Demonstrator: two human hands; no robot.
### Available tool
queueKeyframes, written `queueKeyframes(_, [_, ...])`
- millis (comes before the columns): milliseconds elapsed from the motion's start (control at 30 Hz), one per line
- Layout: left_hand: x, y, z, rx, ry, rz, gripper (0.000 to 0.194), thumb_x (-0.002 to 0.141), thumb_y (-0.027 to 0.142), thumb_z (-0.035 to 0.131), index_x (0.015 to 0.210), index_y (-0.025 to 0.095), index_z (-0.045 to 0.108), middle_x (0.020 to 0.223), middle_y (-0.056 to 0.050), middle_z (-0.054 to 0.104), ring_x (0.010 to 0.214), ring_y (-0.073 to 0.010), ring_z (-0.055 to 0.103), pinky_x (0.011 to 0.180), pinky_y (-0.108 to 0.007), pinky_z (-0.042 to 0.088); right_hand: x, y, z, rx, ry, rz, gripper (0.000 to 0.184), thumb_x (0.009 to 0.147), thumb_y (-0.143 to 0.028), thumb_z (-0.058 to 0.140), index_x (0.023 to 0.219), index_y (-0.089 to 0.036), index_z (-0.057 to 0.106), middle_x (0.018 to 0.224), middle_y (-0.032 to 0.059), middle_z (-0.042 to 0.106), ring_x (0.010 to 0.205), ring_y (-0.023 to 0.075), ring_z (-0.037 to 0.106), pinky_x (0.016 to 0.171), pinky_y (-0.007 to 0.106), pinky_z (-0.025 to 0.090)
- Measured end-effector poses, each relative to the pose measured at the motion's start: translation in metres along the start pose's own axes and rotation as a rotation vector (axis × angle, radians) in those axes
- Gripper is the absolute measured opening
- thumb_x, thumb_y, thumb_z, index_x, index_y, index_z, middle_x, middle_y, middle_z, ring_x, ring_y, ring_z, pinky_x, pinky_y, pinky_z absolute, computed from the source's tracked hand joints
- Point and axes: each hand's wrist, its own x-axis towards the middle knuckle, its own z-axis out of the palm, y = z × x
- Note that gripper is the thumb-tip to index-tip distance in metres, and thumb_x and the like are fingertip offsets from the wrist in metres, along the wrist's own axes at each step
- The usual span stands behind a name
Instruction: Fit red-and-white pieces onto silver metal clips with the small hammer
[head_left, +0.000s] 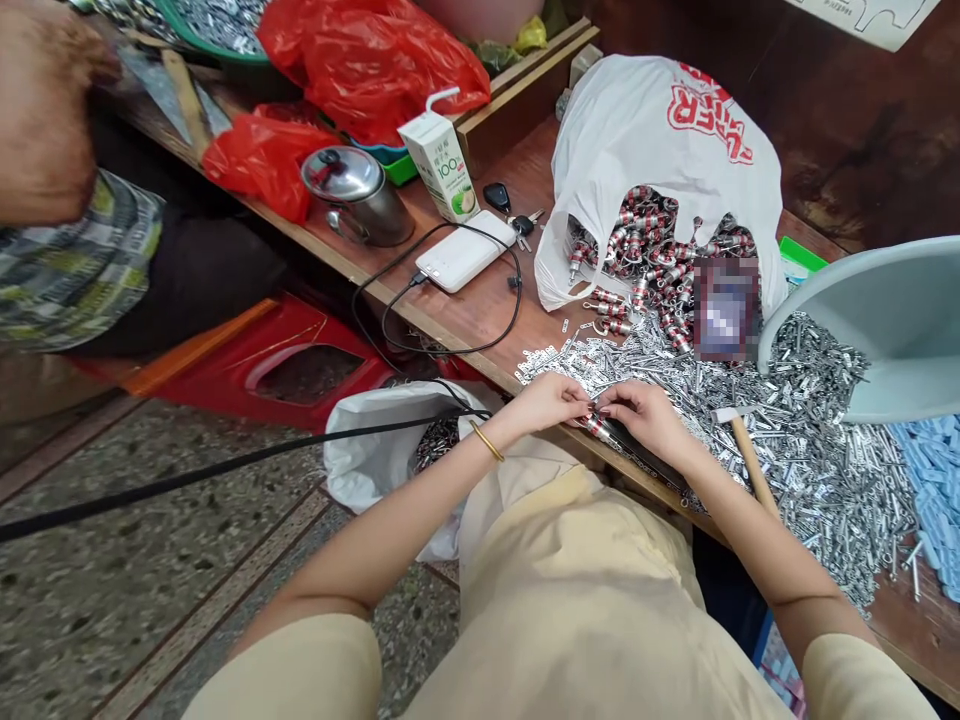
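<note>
My left hand (556,402) and my right hand (646,418) meet at the table's front edge, fingertips pinched almost together. Whatever small piece sits between them is too small to make out. Just under the fingertips a small red-and-silver metal piece (600,428) shows, partly covered; I cannot tell whether it is held. Right behind my hands spreads a heap of small shiny metal parts (795,470). Farther back, a white plastic bag (660,110) lies open, with many red-and-silver pieces with loops (652,250) spilling from its mouth.
A small hammer (750,460) lies on the heap, beside a grey tub (907,330) and light blue pieces (934,490). A cabled white power bank (469,250), keys (521,225), carton (442,165) and metal mug (360,195) stand left. Below hangs a white sack (367,450). Another person's arm (45,120) is far left.
</note>
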Motion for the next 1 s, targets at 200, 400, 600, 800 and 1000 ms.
queueKeyframes(200, [0.002,-0.001,0.000,-0.044,-0.027,0.002,0.005,0.070,0.014,0.073,0.067,0.011,0.072,0.059,0.001,0.069,0.054,-0.0092,0.061,0.057,-0.017,0.049,-0.008,0.006,0.012,-0.034,0.128,-0.096,0.014,0.091,-0.015,0.064,0.086,-0.024,0.074,0.086,0.0035,0.075,0.084,0.0200,0.067,0.078,0.033,0.051])
queueKeyframes(400, [0.004,-0.004,-0.003,-0.005,-0.060,0.037,0.007,0.069,0.017,0.072,0.072,0.011,0.074,0.061,0.000,0.070,0.056,-0.0102,0.062,0.057,-0.017,0.049,-0.012,0.009,0.021,-0.100,0.194,-0.151,0.016,0.095,-0.020,0.060,0.088,-0.023,0.073,0.085,0.0053,0.073,0.085,0.0219,0.064,0.079,0.036,0.050])
queueKeyframes(600, [0.006,-0.008,-0.003,0.082,-0.056,0.049,0.011,0.070,0.017,0.064,0.072,0.013,0.074,0.062,0.000,0.070,0.059,-0.0126,0.063,0.059,-0.019,0.049,-0.011,0.003,0.020,-0.186,0.155,-0.088,0.012,0.095,-0.021,0.061,0.090,-0.023,0.071,0.090,0.0068,0.072,0.091,0.0242,0.062,0.083,0.038,0.048])
queueKeyframes(800, [0.008,-0.007,-0.004,0.088,-0.080,0.056,0.010,0.069,0.018,0.064,0.068,0.013,0.072,0.060,0.001,0.068,0.060,-0.0122,0.062,0.060,-0.019,0.049,0.000,-0.004,0.012,-0.279,0.024,0.005,0.013,0.089,-0.013,0.065,0.080,-0.022,0.067,0.084,0.0051,0.070,0.086,0.0223,0.058,0.078,0.033,0.043])
queueKeyframes(1000, [0.006,-0.007,-0.001,0.089,-0.056,0.045,0.008,0.070,0.021,0.067,0.069,0.013,0.070,0.062,0.000,0.068,0.058,-0.0118,0.060,0.059,-0.021,0.047,0.001,-0.013,0.007,-0.358,-0.023,-0.056,0.016,0.093,-0.011,0.057,0.086,-0.021,0.067,0.091,0.0070,0.070,0.091,0.0229,0.059,0.082,0.034,0.045])
